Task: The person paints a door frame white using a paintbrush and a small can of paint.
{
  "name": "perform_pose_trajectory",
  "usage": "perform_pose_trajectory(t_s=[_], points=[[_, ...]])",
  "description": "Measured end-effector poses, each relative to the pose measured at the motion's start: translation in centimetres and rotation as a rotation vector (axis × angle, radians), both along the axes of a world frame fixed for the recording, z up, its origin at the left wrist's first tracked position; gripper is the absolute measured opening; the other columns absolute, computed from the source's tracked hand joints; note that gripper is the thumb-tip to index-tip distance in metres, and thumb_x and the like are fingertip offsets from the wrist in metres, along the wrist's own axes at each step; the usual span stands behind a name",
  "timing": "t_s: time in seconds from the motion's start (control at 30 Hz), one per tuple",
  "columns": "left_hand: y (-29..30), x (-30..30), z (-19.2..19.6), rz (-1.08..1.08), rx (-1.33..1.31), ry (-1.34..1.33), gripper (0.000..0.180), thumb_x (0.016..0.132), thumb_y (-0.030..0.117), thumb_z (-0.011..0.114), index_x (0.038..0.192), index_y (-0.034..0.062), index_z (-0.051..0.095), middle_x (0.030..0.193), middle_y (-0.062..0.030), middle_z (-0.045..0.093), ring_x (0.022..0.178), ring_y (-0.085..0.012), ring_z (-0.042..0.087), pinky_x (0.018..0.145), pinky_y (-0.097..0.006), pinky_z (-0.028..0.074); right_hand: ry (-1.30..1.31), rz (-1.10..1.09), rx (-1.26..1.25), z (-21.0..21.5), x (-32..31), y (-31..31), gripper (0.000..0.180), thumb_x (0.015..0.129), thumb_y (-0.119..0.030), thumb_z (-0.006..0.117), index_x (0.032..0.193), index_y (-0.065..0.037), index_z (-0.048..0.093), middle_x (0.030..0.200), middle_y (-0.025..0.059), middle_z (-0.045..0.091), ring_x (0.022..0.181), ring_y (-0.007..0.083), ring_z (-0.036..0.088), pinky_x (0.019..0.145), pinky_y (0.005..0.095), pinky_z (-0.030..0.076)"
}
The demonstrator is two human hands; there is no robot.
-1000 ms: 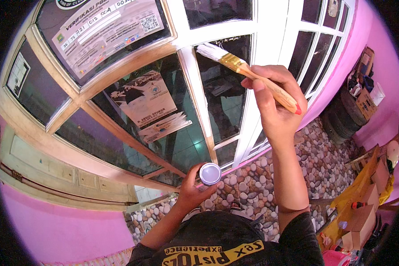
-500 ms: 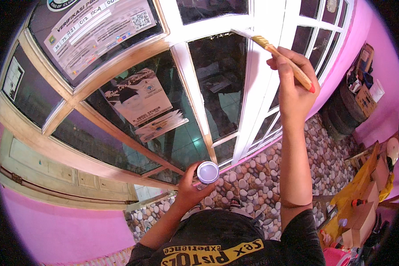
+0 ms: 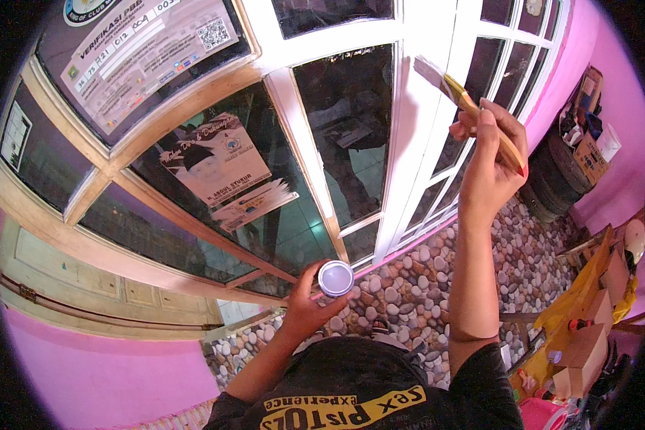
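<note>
My right hand [image 3: 496, 154] is closed around the wooden handle of a paintbrush [image 3: 480, 111] with a red tip. Its white-coated bristles lie against or just before the white upright of the window frame [image 3: 421, 136]; I cannot tell if they touch. Lower down, my left hand [image 3: 312, 304] is wrapped round a small round cup [image 3: 335, 279] of pale lilac-white paint. The cup is upright, close to the lower end of a frame bar. White paint covers the right part of the frame, while the left bars [image 3: 186, 107] show bare tan wood.
Dark glass panes [image 3: 347, 129] fill the frame, some with paper notices [image 3: 226, 168]. Stacked tyres [image 3: 562, 179] bearing a cardboard box stand at the right by a pink wall. Cardboard and yellow sheeting [image 3: 570, 308] lie lower right. The floor [image 3: 416, 301] has a pebble pattern.
My right hand and the brush have moved right and slightly down, from the pane's upper corner onto the white upright. The left hand keeps the cup in nearly the same place.
</note>
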State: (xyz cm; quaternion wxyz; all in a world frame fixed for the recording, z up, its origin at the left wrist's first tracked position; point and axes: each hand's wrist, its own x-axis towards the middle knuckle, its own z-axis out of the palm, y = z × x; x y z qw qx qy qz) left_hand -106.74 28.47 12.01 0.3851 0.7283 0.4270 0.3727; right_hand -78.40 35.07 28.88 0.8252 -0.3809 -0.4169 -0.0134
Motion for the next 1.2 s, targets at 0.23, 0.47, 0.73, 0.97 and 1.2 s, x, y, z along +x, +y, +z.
perform_pose_trajectory(t_s=[0.23, 0.47, 0.73, 0.97, 1.2], points=[[0.1, 0.0, -0.6, 0.0, 0.037, -0.006, 0.072, 0.078, 0.022, 0.091, 0.136, -0.0005, 0.053, 0.127, -0.0156, 0.065, 0.118, -0.027, 0.065, 0.101, -0.04, 0.05, 0.12, 0.013, -0.06, -3.7, 0.4, -3.2, 0.026, 0.103, -0.019, 0.064, 0.109, 0.007, 0.065, 0.085, 0.0156, 0.071, 0.068, 0.0172, 0.067, 0.063, 0.0293, 0.054], [-0.7, 0.4, -2.4, 0.004, -0.007, -0.102, 0.073, 0.08, 0.023, 0.09, 0.139, 0.0, 0.052, 0.128, -0.0146, 0.065, 0.12, -0.0246, 0.063, 0.103, -0.04, 0.05, 0.131, 0.307, -0.319, -8.9, -2.0, -9.6, 0.021, 0.105, -0.018, 0.062, 0.107, 0.003, 0.061, 0.093, 0.0153, 0.069, 0.073, 0.0192, 0.068, 0.066, 0.0317, 0.056], [-0.7, 2.3, -2.8, -0.035, 0.04, -0.035, 0.072, 0.08, 0.021, 0.088, 0.138, 0.0001, 0.051, 0.128, -0.0149, 0.065, 0.12, -0.0246, 0.063, 0.103, -0.039, 0.05, 0.226, 0.47, -0.535, -11.2, -2.7, -14.1, 0.023, 0.104, -0.017, 0.062, 0.112, 0.005, 0.061, 0.093, 0.0157, 0.068, 0.076, 0.0212, 0.069, 0.067, 0.0343, 0.058], [-1.8, 4.4, -3.9, -0.005, -0.044, -0.099, 0.072, 0.082, 0.017, 0.087, 0.14, -0.002, 0.05, 0.134, -0.0173, 0.061, 0.124, -0.0263, 0.061, 0.106, -0.04, 0.047, 0.125, 0.586, -0.634, -11.4, -1.4, -16.4, 0.019, 0.102, -0.012, 0.065, 0.112, 0.004, 0.062, 0.096, 0.0142, 0.068, 0.076, 0.02, 0.069, 0.067, 0.0323, 0.057], [-2.4, 6.3, -4.6, -0.021, -0.067, -0.139, 0.073, 0.081, 0.011, 0.087, 0.142, 0.0012, 0.048, 0.137, -0.0148, 0.06, 0.126, -0.0257, 0.06, 0.109, -0.04, 0.048, -0.147, 0.53, -0.769, -10.7, -0.6, -16.5, 0.015, 0.101, -0.013, 0.066, 0.104, 0.002, 0.068, 0.09, 0.0097, 0.071, 0.074, 0.013, 0.068, 0.066, 0.0285, 0.055]])
